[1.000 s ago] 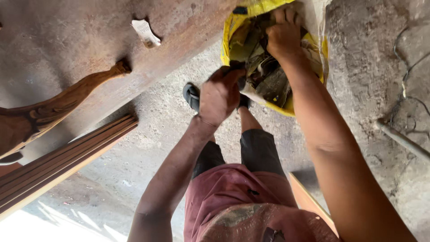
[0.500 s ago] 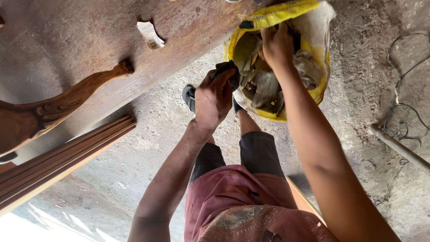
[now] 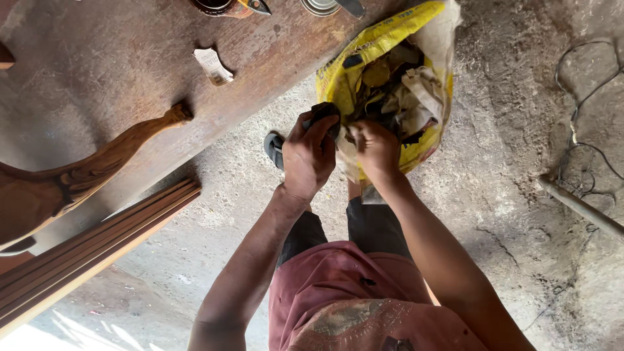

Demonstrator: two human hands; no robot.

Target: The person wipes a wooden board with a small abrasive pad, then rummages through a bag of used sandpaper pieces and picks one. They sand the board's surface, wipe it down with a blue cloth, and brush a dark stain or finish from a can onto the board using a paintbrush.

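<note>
A yellow woven sack (image 3: 338,75) stands open on the concrete floor, stuffed with crumpled rags and scraps (image 3: 403,91) in brown, grey and off-white. My left hand (image 3: 309,156) grips the sack's near rim together with a dark bit of cloth. My right hand (image 3: 376,148) is closed on a pale rag at the sack's mouth, close beside the left. Both forearms reach forward over my dark shorts and red shirt.
A worn brown tabletop (image 3: 104,71) carries a torn paper scrap (image 3: 213,66) and tins (image 3: 322,6) at its far edge. A carved wooden leg (image 3: 97,166) and wooden mouldings (image 3: 91,250) lie left. A sandal (image 3: 274,149) shows under my left hand. A pipe (image 3: 578,207) and wires lie right.
My right hand has pulled back from deep inside the sack to its near rim, holding a pale rag. The view shifted, so the sack sits lower and nearer the middle.
</note>
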